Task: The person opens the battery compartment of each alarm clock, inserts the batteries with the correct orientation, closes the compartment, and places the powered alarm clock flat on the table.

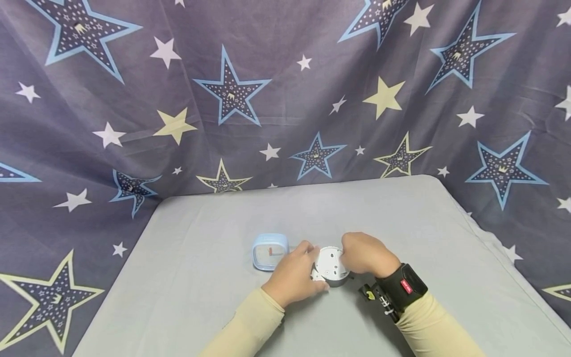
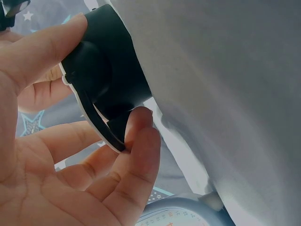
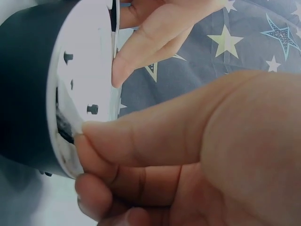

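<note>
A round case (image 1: 330, 266) with a black side wall and a white plate pierced by small dark openings stands on the grey-covered surface. My left hand (image 1: 296, 272) grips it from the left. In the left wrist view, my thumb rests on the black case (image 2: 110, 61) and my fingertips hold a curved, white-rimmed part joined to it. My right hand (image 1: 367, 254) is at its right side. In the right wrist view, my thumb and forefinger pinch at the white plate (image 3: 87, 61), beside a dark gap near its rim. Whatever lies between those fingertips is hidden.
A light blue clock (image 1: 270, 238) stands just left of my left hand. Its numbered dial (image 2: 176, 219) shows in the left wrist view. The grey cloth surface (image 1: 178, 297) ends at a star-patterned curtain (image 1: 276, 99) behind and at the sides.
</note>
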`<state>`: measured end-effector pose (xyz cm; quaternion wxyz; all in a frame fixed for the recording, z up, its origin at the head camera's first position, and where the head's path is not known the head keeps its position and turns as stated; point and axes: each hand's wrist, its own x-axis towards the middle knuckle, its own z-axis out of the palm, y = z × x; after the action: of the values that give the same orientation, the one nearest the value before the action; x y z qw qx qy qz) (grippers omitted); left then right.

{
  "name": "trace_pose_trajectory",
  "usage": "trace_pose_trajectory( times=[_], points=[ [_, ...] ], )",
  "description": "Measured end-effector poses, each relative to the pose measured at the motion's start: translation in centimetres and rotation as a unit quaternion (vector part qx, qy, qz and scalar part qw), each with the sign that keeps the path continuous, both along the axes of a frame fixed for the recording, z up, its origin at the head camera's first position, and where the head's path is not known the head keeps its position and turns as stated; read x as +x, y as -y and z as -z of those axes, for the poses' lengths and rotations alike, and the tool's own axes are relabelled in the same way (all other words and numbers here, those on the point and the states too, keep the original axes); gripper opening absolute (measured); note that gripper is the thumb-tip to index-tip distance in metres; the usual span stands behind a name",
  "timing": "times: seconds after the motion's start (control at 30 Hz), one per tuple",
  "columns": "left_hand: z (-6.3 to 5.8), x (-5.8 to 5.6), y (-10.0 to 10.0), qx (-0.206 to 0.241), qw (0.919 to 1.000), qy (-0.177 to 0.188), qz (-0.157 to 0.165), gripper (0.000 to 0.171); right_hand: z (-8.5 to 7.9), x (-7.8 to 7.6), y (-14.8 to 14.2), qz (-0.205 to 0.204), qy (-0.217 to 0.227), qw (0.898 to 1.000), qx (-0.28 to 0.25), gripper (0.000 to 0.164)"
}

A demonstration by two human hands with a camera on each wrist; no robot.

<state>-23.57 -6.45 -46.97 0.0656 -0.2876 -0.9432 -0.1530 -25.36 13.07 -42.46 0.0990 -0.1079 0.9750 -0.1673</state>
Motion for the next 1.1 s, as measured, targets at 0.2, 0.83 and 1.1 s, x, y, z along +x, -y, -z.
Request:
trace_pose_trajectory(
  times=[0.2,0.83,1.1],
  points=[
    [0.06,0.02,-0.04,0.001,1.0,0.002,-0.002,0.094,-0.11,0.16,-0.13,-0.001,-0.002,1.0,0.002,0.005],
    [0.24,-0.01,-0.04,-0.001,1.0,-0.001,0.0,0.095,-0.35,0.41,-0.13,-0.006,-0.011,1.0,0.003,0.005],
    [0.26,-0.04,0.04,0.002,1.0,-0.001,0.0,0.095,-0.1,0.35,0.08,0.001,-0.014,1.0,0.01,0.006]
  ],
)
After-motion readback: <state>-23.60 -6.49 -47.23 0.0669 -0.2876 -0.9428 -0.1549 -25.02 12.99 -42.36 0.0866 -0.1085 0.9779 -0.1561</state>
